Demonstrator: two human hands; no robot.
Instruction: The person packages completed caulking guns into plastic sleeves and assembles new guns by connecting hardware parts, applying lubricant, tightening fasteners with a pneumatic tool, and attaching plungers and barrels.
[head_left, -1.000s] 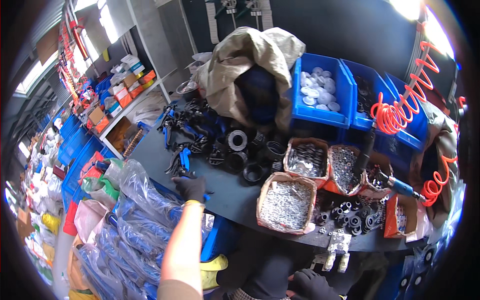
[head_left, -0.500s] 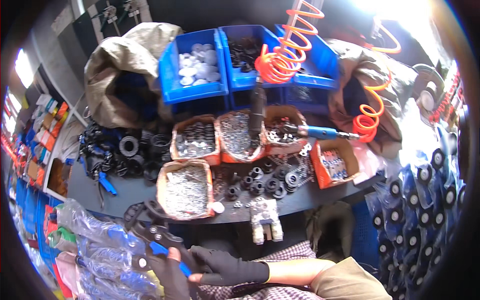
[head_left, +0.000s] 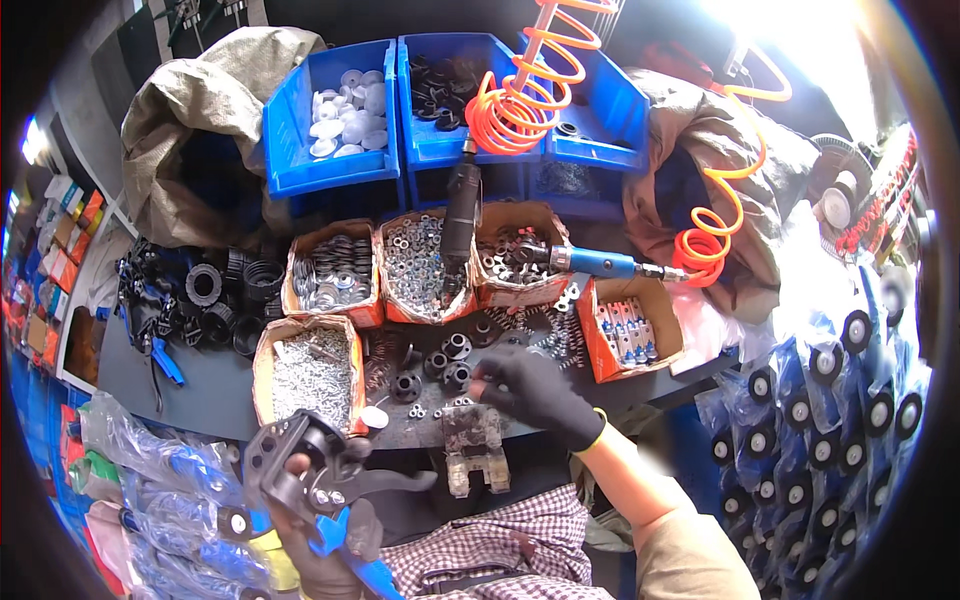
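Note:
My left hand point(head_left: 325, 535), in a dark glove, grips a black metal part with a lever and a blue handle point(head_left: 305, 478), low at the left in front of the bench. In its black glove, my right hand point(head_left: 535, 388) reaches over the grey bench point(head_left: 200, 395), fingertips on small black round parts point(head_left: 445, 365) and loose nuts near the front edge. A worn metal clamp fixture point(head_left: 475, 445) hangs on the bench edge just below that hand.
Open cardboard boxes of washers point(head_left: 335, 272), nuts point(head_left: 415, 262) and screws point(head_left: 308, 372) stand on the bench. Blue bins point(head_left: 335, 120) sit behind, with an orange coiled air hose point(head_left: 520, 95) and a blue air tool point(head_left: 595, 263). Bagged black wheels point(head_left: 830, 420) hang at right.
The view has swung from the left shelves to straight over the bench. My right hand has gone up from my lap to the black parts. My left hand now holds the lever part higher.

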